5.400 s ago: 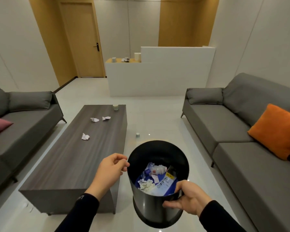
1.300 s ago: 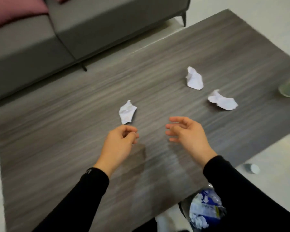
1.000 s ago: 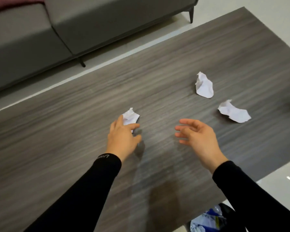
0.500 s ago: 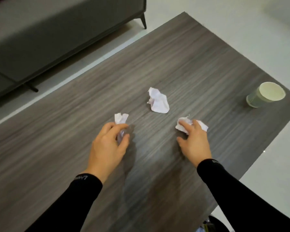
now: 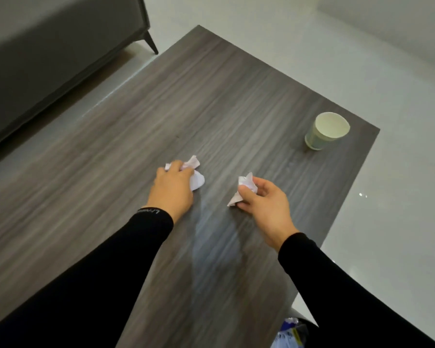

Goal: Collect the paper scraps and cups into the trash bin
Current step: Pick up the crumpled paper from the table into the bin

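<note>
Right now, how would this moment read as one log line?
left hand: on paper scraps | right hand: holding scrap | cup: on table

White paper scraps (image 5: pixel 197 180) — grey wood-grain table (image 5: pixel 211 96), pale green cup (image 5: pixel 324 133), black sleeves (image 5: pixel 126 259).

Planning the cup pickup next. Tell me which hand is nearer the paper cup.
Right. The right hand, closed on a paper scrap, sits below-left of the paper cup with bare table between. The left hand, on other scraps, is farther left.
</note>
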